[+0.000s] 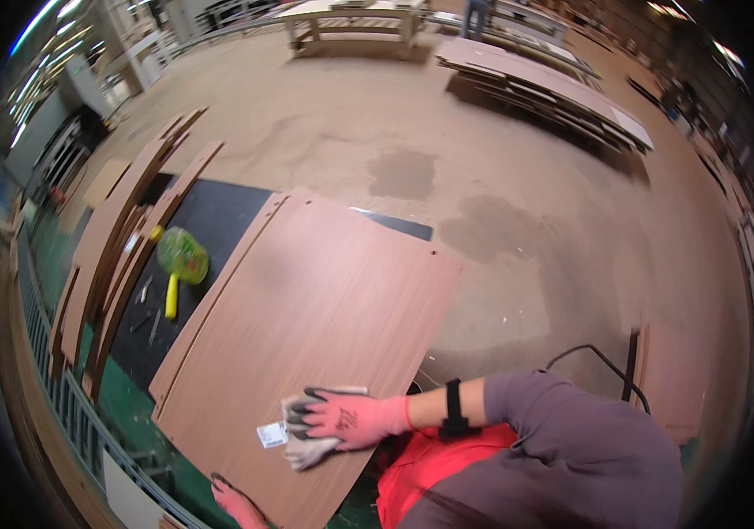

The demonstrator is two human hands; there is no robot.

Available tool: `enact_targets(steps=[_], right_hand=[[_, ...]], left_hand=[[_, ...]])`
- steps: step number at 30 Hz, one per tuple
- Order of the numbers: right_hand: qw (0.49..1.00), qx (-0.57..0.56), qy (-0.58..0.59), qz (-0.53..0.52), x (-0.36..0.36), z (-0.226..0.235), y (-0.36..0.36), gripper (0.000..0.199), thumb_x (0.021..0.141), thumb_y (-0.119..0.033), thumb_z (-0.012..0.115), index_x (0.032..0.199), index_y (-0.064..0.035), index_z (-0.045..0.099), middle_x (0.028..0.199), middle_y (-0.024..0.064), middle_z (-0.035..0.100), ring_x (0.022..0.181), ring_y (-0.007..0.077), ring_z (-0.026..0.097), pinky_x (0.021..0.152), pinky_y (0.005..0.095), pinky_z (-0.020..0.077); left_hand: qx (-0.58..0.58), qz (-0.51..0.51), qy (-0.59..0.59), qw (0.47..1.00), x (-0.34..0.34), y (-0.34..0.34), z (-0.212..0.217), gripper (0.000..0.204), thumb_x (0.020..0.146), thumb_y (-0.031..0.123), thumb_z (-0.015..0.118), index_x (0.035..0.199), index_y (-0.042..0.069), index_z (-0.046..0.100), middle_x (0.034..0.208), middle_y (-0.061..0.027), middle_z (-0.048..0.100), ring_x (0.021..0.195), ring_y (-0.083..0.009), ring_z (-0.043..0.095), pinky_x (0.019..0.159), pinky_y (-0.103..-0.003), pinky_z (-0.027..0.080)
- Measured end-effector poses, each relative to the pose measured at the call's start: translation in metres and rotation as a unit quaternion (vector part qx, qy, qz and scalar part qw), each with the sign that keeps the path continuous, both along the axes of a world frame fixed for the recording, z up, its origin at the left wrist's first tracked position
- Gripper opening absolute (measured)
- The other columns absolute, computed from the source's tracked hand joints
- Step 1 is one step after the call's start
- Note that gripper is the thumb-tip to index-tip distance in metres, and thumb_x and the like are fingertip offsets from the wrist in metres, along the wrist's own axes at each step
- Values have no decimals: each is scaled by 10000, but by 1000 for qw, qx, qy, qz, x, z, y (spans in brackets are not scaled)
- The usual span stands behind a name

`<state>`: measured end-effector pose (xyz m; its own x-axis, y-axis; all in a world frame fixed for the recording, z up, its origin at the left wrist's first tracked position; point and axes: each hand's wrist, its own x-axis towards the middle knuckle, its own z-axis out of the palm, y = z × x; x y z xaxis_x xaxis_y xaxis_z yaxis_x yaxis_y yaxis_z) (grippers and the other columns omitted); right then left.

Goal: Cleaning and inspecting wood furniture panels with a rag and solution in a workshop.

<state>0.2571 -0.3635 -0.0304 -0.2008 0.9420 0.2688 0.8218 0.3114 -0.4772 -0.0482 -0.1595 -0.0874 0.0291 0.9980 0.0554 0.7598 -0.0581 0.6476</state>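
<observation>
Workshop floor (pixel 518 309) is bare, tan-grey, with a few dark patches.

Wood panel (pixel 306 291) lies flat right by the worker, overlapping a black sheet (pixel 231 207). Reads as veneered or laminated board: pinkish-brown, fine straight grain, smooth, faint sheen, small dark holes near the far corners. My guess: stiff, fairly heavy for one arm, slick under a cloth, edges and corners prone to chipping. Take it by two opposite long edges, palms under, keep pressure off the corners.

Pale cloth (pixel 311 454) is bunched on the panel's near end; soft, light, no care needed, grab it anywhere. Right hand (pixel 346 421), pink glove with dark fingertips, holds it down, palm low, fingers laid over it. White label (pixel 272 435) just beside it, thin, likely easy to crease.

Left hand (pixel 238 505) is at the panel's near left edge, cut by the frame; can't tell if it grips or just rests.

Narrow strip (pixel 215 297) runs along the panel's left side, dark seam between. Further left: clear green bottle (pixel 185 256), probably light plastic, squeezable; yellow handle (pixel 171 297) near it. Then long wooden slats (pixel 121 216), stiff, straight-edged.

Back: stacked boards (pixel 544 79), pale wooden desk (pixel 359 12).
</observation>
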Motion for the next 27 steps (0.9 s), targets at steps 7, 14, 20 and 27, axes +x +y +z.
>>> enact_targets(steps=[7, 14, 20, 27], right_hand=[[895, -3, -94, -436, 204, -6, -10, 519, 778, -341, 517, 1213, -62, 470, 1197, 138, 486, 1209, 290, 370, 1041, 499, 186], [775, -58, -60, -626, 184, 1, -126, 464, 724, -301, 602, 1130, -93, 518, 1136, 159, 481, 1070, 291, 432, 891, 428, 327], [765, -104, -81, -630, 141, 9, -144, 493, 670, -276, 637, 1117, -104, 519, 1101, 156, 476, 1059, 302, 419, 866, 429, 328], [700, -88, 261, -659, 74, -1, -205, 389, 735, -134, 548, 1110, -36, 513, 985, 191, 575, 940, 324, 565, 805, 373, 450]], left_hand=[[39, -134, 232, 963, 37, -19, 41, 391, 939, 265, 376, 1110, -62, 505, 1004, -259, 571, 896, -344, 540, 808, -366, 433], [157, -147, 320, 923, 27, -20, 36, 195, 905, 122, 411, 968, -3, 547, 858, -141, 598, 738, -317, 558, 624, -343, 449], [184, -129, 335, 915, 22, -13, 39, 212, 909, 139, 407, 982, -4, 545, 866, -145, 598, 752, -311, 557, 643, -341, 448], [220, -176, 333, 900, 23, 30, 29, 233, 914, 159, 403, 1000, -6, 543, 875, -149, 599, 767, -304, 555, 665, -338, 446]])
